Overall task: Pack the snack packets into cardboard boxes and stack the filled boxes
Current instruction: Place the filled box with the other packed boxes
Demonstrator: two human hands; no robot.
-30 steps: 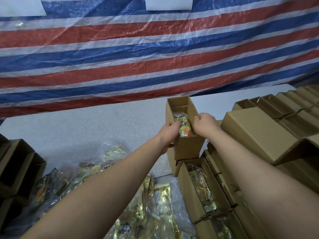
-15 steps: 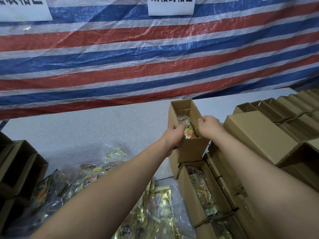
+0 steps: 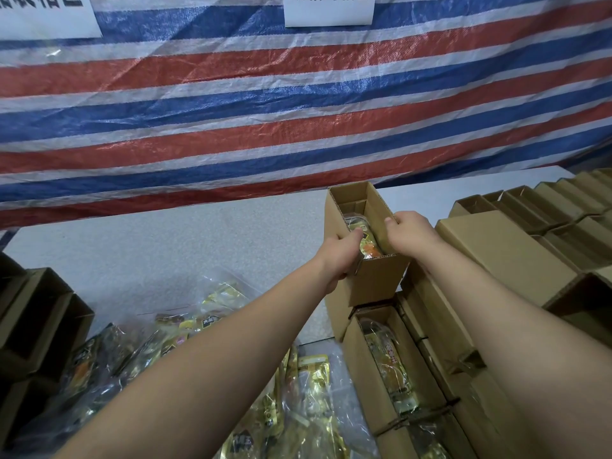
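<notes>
The open cardboard box (image 3: 366, 246) sits at centre right, held up between both hands above the near rows of boxes, its open top facing the camera. Against the frame half a second ago it holds almost the same spot and tilt; the hands have barely shifted, and the view has tipped slightly so the white paper sign (image 3: 329, 9) on the backdrop shows a little less.

Inside the box lies a snack packet (image 3: 367, 238) — clear wrapper, yellow and orange print — filling the near half, with bare cardboard at the far end. The left hand (image 3: 341, 256) grips the box's left wall, fingers curled under its side and the thumb over the rim touching the packet. The right hand (image 3: 409, 231) grips the right wall, fingers curled over the rim.

Just below and nearer, another open box (image 3: 371, 369) holds a long packet (image 3: 389, 366) lying lengthwise. To its right stand more boxes in a row, and farther right a closed box (image 3: 503, 256) lies on a stack, with rows of open boxes (image 3: 530, 203) behind it.

At near left, loose packets in clear bags (image 3: 185, 329) lie heaped on the grey table (image 3: 165, 246). At the far left edge stand dark open boxes (image 3: 39, 319) — their contents cannot be made out. A red, white and blue striped tarp (image 3: 265, 111) hangs behind the table.
</notes>
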